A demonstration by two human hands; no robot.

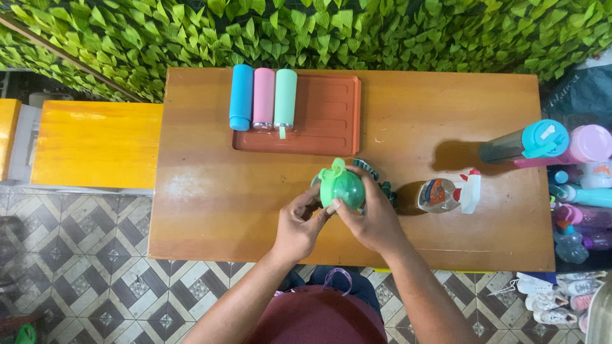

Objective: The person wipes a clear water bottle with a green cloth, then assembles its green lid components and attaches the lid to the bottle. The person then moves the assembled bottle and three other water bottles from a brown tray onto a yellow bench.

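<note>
Both hands grip one green bottle lid (342,186) above the wooden table (210,204): left hand (298,224) curled at its edge, right hand (373,220) wrapped round, perhaps pinning a bottle hidden beneath. Three bottles lie on a red tray (331,121).

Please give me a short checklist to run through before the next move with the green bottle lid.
1. Both hands on the piece: left hand and right hand both grip the green lid: ok.
2. Lid fully seated: cannot tell.
3. Free space on the red tray beside the blue bottle, pink bottle and mint bottle: ok.
4. Spray bottle apart from the hands: ok.
5. Dark cloth condition: cannot tell, mostly hidden.
</note>
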